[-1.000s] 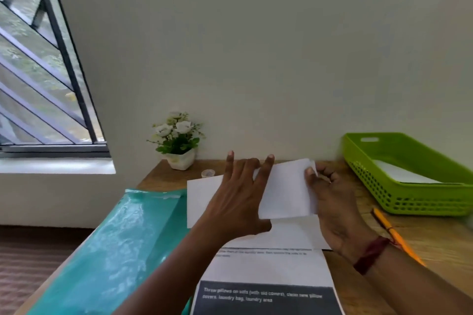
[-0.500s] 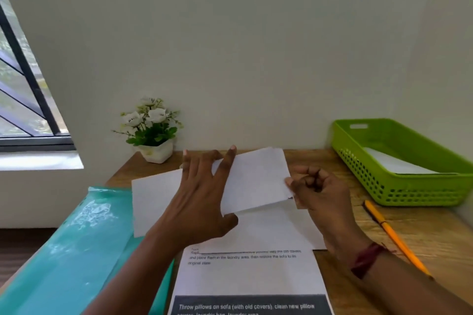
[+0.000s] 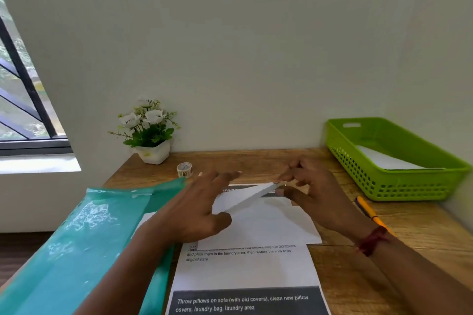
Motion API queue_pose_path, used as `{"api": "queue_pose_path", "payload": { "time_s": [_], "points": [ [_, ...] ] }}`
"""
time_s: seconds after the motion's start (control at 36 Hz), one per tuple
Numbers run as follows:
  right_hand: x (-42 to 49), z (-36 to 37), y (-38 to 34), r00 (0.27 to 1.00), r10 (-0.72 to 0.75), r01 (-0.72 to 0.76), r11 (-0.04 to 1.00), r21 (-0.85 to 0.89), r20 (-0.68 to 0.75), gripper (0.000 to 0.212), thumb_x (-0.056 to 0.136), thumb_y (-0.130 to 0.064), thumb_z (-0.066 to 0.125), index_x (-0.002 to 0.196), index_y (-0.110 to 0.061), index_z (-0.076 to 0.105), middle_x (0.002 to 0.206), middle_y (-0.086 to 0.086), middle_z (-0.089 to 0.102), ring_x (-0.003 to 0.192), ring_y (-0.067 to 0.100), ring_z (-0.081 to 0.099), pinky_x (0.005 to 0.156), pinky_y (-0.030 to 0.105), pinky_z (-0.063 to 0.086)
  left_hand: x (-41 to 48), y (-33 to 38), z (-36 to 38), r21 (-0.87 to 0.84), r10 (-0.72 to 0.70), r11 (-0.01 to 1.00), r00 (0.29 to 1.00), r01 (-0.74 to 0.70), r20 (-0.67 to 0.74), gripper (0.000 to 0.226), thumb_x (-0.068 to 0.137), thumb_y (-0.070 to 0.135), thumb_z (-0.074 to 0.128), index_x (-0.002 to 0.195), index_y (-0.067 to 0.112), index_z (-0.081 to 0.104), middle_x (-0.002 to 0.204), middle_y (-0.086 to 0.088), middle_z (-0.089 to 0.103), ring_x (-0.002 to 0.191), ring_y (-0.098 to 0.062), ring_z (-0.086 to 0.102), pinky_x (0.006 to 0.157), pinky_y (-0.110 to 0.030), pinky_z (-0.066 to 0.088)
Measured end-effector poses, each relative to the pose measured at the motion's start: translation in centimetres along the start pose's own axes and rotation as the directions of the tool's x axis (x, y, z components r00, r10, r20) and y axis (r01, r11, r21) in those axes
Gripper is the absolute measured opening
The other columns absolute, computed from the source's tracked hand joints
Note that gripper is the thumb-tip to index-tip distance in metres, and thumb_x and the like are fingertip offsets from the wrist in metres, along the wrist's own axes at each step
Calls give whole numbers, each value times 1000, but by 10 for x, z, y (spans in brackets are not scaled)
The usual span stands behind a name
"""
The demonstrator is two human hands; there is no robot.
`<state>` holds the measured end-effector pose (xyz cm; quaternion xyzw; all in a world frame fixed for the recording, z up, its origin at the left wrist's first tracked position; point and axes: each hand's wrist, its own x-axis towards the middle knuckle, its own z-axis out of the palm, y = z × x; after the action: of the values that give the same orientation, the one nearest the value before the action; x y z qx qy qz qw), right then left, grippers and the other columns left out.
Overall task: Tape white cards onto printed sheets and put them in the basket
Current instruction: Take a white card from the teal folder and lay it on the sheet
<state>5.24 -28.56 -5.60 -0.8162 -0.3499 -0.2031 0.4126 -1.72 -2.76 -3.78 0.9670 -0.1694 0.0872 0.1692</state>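
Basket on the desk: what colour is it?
The basket is bright green; head view.

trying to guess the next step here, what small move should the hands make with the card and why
Probably lower the white card flat onto the printed sheet. The right hand pinches one corner and the left hand meets the other end, so the card hangs tilted above the sheet, untaped; the tape roll sits apart near the plant.
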Motion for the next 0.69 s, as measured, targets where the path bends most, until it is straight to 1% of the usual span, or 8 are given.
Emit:
{"api": "queue_pose_path", "payload": {
  "time_s": [0.08,0.14,0.19,0.25,0.33,0.42,0.61,0.69],
  "points": [
    [1,-2,1,999,25,-23,999,40,-35,6,79,-24,75,84,-24,72,90,-13,68,89,5,63,75,22,47,-3,2,-11,97,3,995,995,7,-101,77,86,47,64,150,42,22,151,12,38,135,-12,36,109,-33,32],
    [2,-2,-3,988,136,-123,978,167,-68,11,82,-21,75,76,-28,68,78,-20,68,79,-2,63,71,16,45,-5,4,-19,154,3,987,958,43,-287,77,84,52,68,149,35,31,148,6,46,133,-14,40,109,-39,35],
    [4,-3,-10,974,217,-183,925,332,-67,17,86,-9,71,74,-21,68,70,-18,69,67,-6,60,65,12,44,-4,8,-26,233,87,972,857,39,-507,71,81,51,72,141,23,47,133,-4,60,123,-12,48,110,-45,33],
    [5,-5,-18,959,283,-232,840,491,-30,5,86,-8,69,83,-7,73,80,1,75,74,9,66,69,21,51,-2,12,-27,252,173,968,754,-10,-634,70,77,49,74,135,14,54,125,-8,64,119,-17,53,115,-53,30],
    [0,-5,-29,925,373,-317,668,673,66,18,81,-17,72,94,-5,74,90,20,74,79,30,68,73,38,57,0,23,-17,304,228,949,841,-80,-490,108,68,71,69,152,18,27,147,-9,43,138,-25,36,118,-62,14],
    [-5,-1,-46,917,376,-354,610,709,134,15,79,-18,72,91,-9,75,86,17,74,74,27,70,70,36,59,2,32,-1,343,230,933,913,-108,-337,132,59,84,61,156,22,-5,159,-11,20,148,-27,16,120,-59,-2],
    [-9,3,-67,923,323,-365,572,735,208,19,77,-23,69,90,-12,77,89,16,75,75,29,70,76,48,57,8,27,8,338,241,936,881,-100,-406,124,64,69,68,153,7,9,135,-11,36,129,-30,38,120,-55,-3],
    [-10,5,-73,935,317,-333,620,710,161,12,80,-15,68,87,-11,77,82,11,76,69,22,71,65,34,59,7,25,9,361,251,927,877,-97,-410,126,62,65,71,153,4,9,131,-13,37,126,-32,39,120,-54,-5]
  ]
}}
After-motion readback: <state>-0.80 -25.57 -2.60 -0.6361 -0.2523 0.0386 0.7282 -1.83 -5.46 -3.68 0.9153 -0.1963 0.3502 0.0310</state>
